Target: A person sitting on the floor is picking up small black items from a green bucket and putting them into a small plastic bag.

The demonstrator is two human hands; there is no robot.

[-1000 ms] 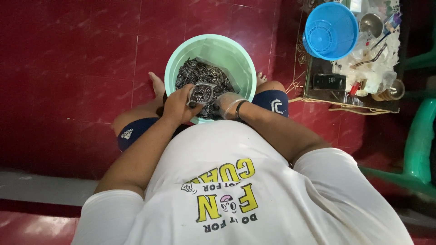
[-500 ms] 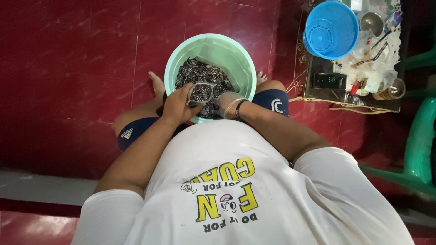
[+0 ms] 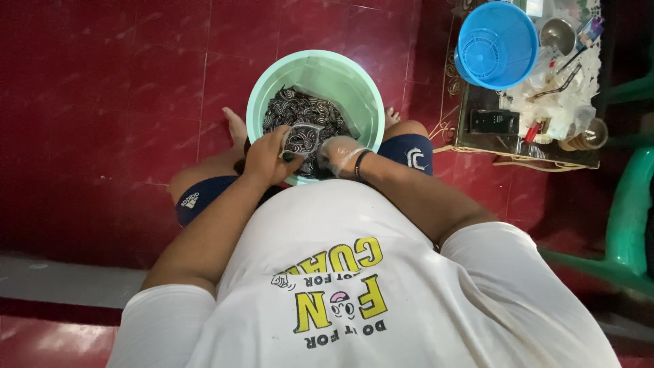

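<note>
A pale green plastic basin [image 3: 269, 88] stands on the red tiled floor between my knees. It holds a wet, dark cloth with a white pattern [image 3: 300, 112]. My left hand [image 3: 267, 157] grips a bunched fold of that cloth at the basin's near rim. My right hand [image 3: 338, 155], soapy and with a dark band on the wrist, is closed on the same cloth just to the right. Both hands are close together over the near edge. My white shirt hides everything below the forearms.
A low dark table [image 3: 524, 133] at the upper right carries a blue plastic strainer basket [image 3: 497, 44], a metal cup, a black phone and small items. A green plastic chair [image 3: 623, 225] stands at the right. My bare feet flank the basin.
The hands have shifted only slightly on the cloth; the bunched fold between them looks pulled up a little more. The basin has not moved.
</note>
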